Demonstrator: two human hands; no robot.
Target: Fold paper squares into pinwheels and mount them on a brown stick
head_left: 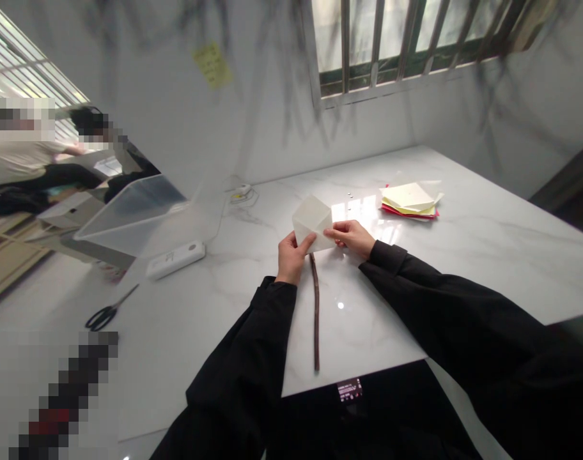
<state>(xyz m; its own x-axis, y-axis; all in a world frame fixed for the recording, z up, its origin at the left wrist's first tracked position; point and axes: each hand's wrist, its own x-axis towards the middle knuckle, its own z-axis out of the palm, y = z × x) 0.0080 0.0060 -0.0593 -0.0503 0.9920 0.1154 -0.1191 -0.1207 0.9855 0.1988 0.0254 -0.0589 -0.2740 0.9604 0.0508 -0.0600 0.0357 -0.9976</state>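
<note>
Between my hands is a white paper envelope (312,218), raised a little above the marble-patterned table. My left hand (292,257) grips its lower left edge, thumb across the front. At the lower right edge, the thumb and fingers of my right hand (349,237) pinch the paper. A thin brown stick (316,313) lies on the table below the envelope, pointing toward me; its far end reaches up to the envelope, and I cannot tell how much is hidden behind it.
Stacked white, yellow and red papers (409,199) lie at the right back. To the left are black-handled scissors (103,315), a white power strip (176,259) and a clear plastic bin (142,211). A yellow note (212,65) hangs on the wall. Other people sit at the far left.
</note>
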